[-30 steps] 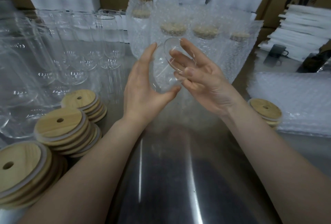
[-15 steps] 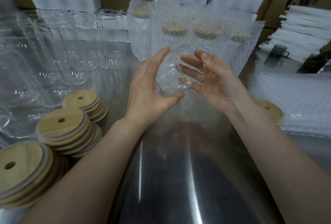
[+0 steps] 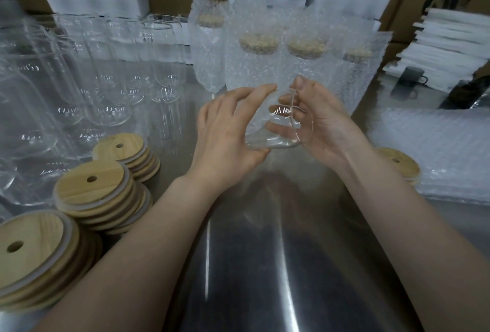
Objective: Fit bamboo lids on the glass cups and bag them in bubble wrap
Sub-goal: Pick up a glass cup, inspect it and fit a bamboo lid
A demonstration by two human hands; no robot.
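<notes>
Cup (image 3: 275, 132), held on its side above the table (image 3: 265, 252), probably needs a firm grip and its mouth turned up before a near-left lid (image 3: 92, 185) goes on; left hand (image 3: 228, 135) curls round its body, while right hand (image 3: 328, 124) pinches the rim with thumb and curled fingers.

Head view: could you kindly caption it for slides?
Left hand and right hand hold a lidless glass cup over the steel table.

Dim overhead light. White glare streaks run down the brushed steel tabletop (image 3: 265, 265); glints mark the held clear glass cup (image 3: 265, 143). Frame edges bow; empty glass tumblers (image 3: 79, 79) at left blur.
</notes>
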